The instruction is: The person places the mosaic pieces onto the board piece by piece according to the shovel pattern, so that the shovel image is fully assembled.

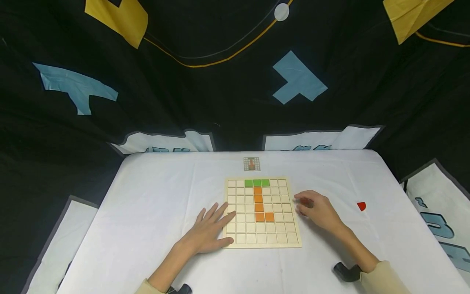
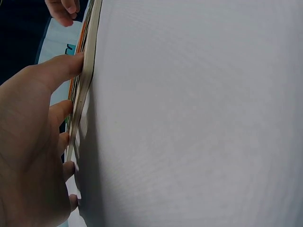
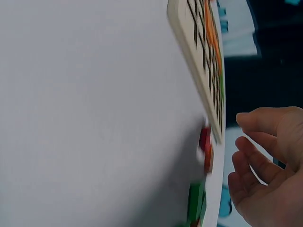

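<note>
A square wooden grid board (image 1: pixel 280 237) lies on the white table, with green tiles (image 1: pixel 257 183) in its top row and orange tiles (image 1: pixel 258 199) running down in an L shape below. My left hand (image 1: pixel 209 232) rests at the board's left side, fingers spread, its fingertips over the edge; the left wrist view shows the thumb (image 2: pixel 66 68) against the board's side. Just right of the board hovers my right hand (image 1: pixel 317 208), fingers loosely bent and nothing between them. Red pieces (image 3: pixel 204 138) and a green piece (image 3: pixel 195 203) lie near it, mostly hidden in the head view.
Beyond the board lies a small pattern card (image 1: pixel 251 164). A red piece (image 1: pixel 361 206) sits apart on the right of the white table (image 1: pixel 158 196). A dark curtain (image 1: pixel 235 110) with blue and yellow shapes hangs behind the table.
</note>
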Motion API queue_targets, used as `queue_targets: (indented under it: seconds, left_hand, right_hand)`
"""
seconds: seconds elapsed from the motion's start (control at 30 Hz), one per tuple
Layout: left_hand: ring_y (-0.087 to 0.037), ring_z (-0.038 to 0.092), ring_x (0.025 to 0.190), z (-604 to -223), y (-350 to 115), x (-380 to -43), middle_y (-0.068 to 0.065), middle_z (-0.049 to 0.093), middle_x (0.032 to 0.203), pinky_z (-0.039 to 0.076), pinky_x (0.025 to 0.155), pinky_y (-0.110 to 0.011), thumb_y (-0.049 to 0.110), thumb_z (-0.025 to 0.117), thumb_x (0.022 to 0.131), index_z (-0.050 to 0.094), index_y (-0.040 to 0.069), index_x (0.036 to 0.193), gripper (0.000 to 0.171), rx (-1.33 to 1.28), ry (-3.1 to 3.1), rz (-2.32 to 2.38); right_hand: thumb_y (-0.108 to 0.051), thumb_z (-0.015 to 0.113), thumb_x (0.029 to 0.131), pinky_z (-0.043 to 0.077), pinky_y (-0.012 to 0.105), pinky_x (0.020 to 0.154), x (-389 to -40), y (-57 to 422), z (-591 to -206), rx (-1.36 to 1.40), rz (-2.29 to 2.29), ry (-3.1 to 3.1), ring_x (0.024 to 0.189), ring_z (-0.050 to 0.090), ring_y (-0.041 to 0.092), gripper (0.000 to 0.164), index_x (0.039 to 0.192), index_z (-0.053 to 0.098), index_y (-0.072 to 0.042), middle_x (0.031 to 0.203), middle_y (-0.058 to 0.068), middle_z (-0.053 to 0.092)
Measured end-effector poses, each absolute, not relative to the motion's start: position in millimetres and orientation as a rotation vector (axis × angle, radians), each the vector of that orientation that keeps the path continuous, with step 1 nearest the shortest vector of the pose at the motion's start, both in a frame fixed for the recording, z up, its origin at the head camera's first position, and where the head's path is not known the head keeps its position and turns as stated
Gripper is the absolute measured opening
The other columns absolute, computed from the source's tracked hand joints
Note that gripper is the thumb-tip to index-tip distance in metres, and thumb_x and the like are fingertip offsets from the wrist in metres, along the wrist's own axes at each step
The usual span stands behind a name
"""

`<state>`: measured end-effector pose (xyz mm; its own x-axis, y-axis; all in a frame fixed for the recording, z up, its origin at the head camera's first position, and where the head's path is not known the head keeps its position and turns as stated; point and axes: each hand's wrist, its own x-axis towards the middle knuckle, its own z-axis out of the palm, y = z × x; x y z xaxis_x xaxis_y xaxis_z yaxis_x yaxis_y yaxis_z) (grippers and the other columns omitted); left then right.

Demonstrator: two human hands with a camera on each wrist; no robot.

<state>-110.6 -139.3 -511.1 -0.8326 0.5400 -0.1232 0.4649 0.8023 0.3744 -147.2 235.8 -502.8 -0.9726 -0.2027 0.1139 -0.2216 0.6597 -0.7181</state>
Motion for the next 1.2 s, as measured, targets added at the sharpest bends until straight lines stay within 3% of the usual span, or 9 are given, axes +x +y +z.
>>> queue_targets:
  seconds: [0.27,1.2]
  left_hand:
    - [-0.037,0.011,0.15,-511,-139,-111,-0.009,0.017,0.165,0.01,0.115,-0.064,0.056,0.059,0.094,0.038,0.021,0.156,0.074,0.769,2.751,0.478]
    - [-0.037,0.012,0.15,-512,-139,-111,-0.009,0.018,0.165,0.009,0.115,-0.064,0.054,0.059,0.094,0.039,0.022,0.155,0.072,0.783,2.759,0.483]
  right_hand:
    - [-0.002,0.07,0.089,0.044,0.057,0.099,-149,263,-506,0.222,1.14,-2.94,0.12,0.056,0.04,0.032,0.121,0.069,0.0,0.124,0.018,0.064]
    - [0.002,0.075,0.084,0.044,0.057,0.1,-157,260,-516,0.277,1.097,-2.935,0.116,0.057,0.041,0.032,0.116,0.071,0.003,0.117,0.018,0.068]
